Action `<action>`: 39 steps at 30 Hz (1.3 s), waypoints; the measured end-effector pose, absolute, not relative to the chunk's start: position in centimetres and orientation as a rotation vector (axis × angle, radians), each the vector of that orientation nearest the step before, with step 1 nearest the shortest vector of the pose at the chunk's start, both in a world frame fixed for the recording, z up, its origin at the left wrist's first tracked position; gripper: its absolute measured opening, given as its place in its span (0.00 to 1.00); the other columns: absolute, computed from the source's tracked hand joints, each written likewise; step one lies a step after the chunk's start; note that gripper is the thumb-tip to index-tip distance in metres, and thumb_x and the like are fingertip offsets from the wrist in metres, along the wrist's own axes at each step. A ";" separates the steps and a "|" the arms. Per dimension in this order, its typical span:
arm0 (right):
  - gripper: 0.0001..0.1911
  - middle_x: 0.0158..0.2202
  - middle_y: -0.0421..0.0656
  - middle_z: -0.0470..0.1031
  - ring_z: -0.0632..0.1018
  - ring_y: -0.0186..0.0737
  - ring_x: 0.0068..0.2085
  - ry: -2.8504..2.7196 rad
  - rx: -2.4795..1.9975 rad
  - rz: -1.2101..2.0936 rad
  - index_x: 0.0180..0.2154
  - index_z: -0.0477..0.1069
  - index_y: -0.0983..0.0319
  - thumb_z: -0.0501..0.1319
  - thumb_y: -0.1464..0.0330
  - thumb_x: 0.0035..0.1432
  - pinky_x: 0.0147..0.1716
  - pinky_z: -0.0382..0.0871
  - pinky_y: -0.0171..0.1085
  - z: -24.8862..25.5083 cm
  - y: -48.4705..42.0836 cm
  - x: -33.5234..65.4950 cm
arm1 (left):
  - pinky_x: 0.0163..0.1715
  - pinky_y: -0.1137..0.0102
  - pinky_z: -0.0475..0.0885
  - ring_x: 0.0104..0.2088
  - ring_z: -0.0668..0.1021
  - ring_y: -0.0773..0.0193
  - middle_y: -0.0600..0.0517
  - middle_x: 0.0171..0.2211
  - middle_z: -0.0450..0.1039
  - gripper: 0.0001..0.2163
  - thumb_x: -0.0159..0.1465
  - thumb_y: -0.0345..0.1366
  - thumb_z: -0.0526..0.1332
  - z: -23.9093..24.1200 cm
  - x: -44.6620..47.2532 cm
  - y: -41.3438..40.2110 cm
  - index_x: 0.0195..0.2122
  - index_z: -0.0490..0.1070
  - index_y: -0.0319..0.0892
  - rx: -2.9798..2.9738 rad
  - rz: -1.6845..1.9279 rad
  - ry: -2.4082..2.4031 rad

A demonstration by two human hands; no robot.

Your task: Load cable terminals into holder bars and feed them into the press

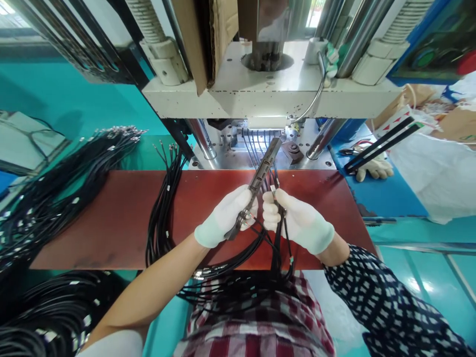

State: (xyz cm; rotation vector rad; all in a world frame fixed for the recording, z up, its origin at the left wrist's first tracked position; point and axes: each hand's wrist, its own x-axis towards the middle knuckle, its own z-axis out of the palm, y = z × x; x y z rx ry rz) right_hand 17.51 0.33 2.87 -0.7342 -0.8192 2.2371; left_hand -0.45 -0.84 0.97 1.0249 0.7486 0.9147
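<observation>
My left hand (232, 213), in a white glove, is closed around a long dark metal bar with slots (263, 168). The bar tilts up and to the right, its far end near the press opening. Close to its right side, my gloved right hand (292, 215) pinches the ends of black cables (277, 248). A small silver connector (273, 189) shows above that thumb. From the hands the cables hang down over the lap. Behind the bar, several thin cables (250, 148) run into the press's lower die (238, 141).
A white press plate (260, 101) hangs above the die between steel posts (327, 139). Black cable bundles lie on the red-brown board (122, 213) and at the left (85, 173). On the right, a blue surface (394, 196) carries a glove (375, 168) and two black bars (383, 146).
</observation>
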 end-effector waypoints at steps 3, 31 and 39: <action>0.17 0.22 0.37 0.66 0.66 0.29 0.25 -1.079 -0.915 2.072 0.25 0.69 0.63 0.69 0.59 0.52 0.27 0.62 0.33 3.2 0.2 17.2 | 0.16 0.77 0.59 0.19 0.63 0.74 0.57 0.24 0.61 0.17 0.68 0.52 0.54 1.0 -0.3 -0.9 0.34 0.61 0.42 1.027 0.901 0.747; 0.08 0.28 0.36 0.75 0.68 0.29 0.21 -1.426 -1.339 1.181 0.40 0.67 0.59 0.58 0.61 0.65 0.25 0.64 0.32 1.7 -1.8 16.9 | 0.22 0.73 0.61 0.22 0.64 0.71 0.56 0.25 0.63 0.17 0.70 0.51 0.52 0.9 -0.7 -1.1 0.33 0.61 0.41 1.334 0.840 0.913; 0.17 0.17 0.33 0.67 0.70 0.32 0.21 -1.883 -1.245 1.152 0.39 0.68 0.60 0.44 0.62 0.72 0.32 0.66 0.33 3.9 -0.8 18.3 | 0.16 0.76 0.62 0.21 0.66 0.72 0.54 0.29 0.64 0.17 0.69 0.51 0.53 0.2 -0.7 -0.6 0.39 0.64 0.41 1.108 0.824 0.752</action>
